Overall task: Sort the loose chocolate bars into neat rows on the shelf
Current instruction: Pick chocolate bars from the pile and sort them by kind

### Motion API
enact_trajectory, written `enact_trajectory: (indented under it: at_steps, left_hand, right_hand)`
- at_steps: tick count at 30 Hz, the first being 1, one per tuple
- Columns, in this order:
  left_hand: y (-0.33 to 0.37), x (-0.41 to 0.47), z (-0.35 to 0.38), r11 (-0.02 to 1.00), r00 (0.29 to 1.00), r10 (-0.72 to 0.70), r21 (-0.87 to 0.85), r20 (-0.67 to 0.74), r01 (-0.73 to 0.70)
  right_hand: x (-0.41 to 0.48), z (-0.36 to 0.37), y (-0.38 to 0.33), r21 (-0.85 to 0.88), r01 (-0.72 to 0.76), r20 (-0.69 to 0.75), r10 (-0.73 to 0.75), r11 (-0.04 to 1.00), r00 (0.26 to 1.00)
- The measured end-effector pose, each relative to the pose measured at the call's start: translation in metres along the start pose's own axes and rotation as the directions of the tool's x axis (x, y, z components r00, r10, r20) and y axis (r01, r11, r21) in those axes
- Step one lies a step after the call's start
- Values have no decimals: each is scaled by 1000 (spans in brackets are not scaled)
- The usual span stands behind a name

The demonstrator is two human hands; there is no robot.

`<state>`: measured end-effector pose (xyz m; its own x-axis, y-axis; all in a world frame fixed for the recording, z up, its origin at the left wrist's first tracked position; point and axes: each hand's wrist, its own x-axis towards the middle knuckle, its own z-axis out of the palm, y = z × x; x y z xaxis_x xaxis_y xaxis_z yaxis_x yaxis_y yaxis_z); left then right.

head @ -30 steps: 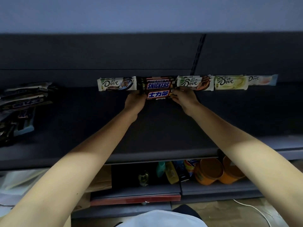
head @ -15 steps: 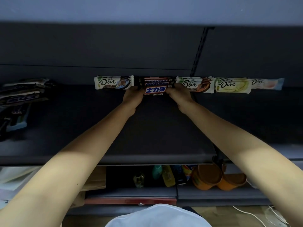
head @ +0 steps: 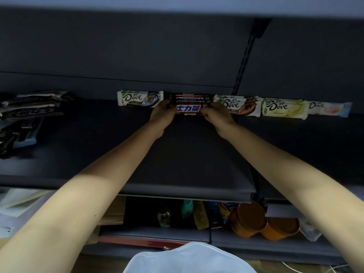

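A stack of brown Snickers bars (head: 188, 104) stands against the back wall of the dark shelf (head: 177, 154), its front bar showing blue and white lettering. My left hand (head: 162, 113) grips the stack's left end. My right hand (head: 215, 115) holds its right end. A white Dove bar (head: 139, 98) lies to the left of the stack. To the right come a stack of Dove bars with brown print (head: 239, 105), a pale yellow Dove bar (head: 283, 108) and a pale pink and blue Dove bar (head: 328, 108). A loose pile of bars (head: 25, 115) lies at the shelf's far left.
A slotted upright (head: 246, 56) divides the back panel. Below the shelf's front edge stand orange tubs (head: 262, 223), bottles (head: 194, 211) and a cardboard box (head: 112, 213). A white cable (head: 295, 267) lies on the floor at bottom right.
Both hands have pushed the Snickers stack back toward the wall; the front bar now stands more in line with the Dove bars. The view has tilted slightly.
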<state>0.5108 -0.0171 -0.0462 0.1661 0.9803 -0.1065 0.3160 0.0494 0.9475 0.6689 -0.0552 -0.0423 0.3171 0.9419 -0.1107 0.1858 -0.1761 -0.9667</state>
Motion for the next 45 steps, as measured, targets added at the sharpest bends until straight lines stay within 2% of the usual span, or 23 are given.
enact_trajectory:
  at_steps: [7, 11, 16, 19, 24, 30, 40, 45]
  left_hand:
    - [1, -11, 0, 999, 999, 24, -44, 24, -23]
    - [-2, -14, -1, 996, 999, 35, -78, 13, -34]
    - [-11, -15, -13, 997, 999, 2, -79, -35, -5]
    - [-15, -19, -30, 998, 998, 37, -43, -45, -39]
    - [-24, -32, -82, 986, 993, 112, 132, -36, -106]
    - [-42, -54, -170, 912, 987, 148, 395, -65, -111]
    - [-91, -82, -277, 845, 952, 233, 526, -198, -97]
    - [-105, -83, -315, 803, 904, 319, 588, -284, -99]
  right_hand:
    - [-3, -2, 2, 60, 7, -12, -6, 998, 1000]
    - [-8, 2, 4, -1, 68, -79, -68, 998, 995]
    - [-24, 23, -2, 14, 62, 77, -63, 998, 995]
    - [-29, 44, -9, -21, 53, 187, -48, 998, 981]
    - [-36, 100, -28, -28, 82, 276, -71, 996, 959]
    - [-51, 188, -49, -89, 157, 355, -116, 984, 928]
    - [-82, 298, -64, -235, 349, 471, -207, 907, 857]
    - [-87, 331, -67, -267, 390, 454, -242, 881, 858]
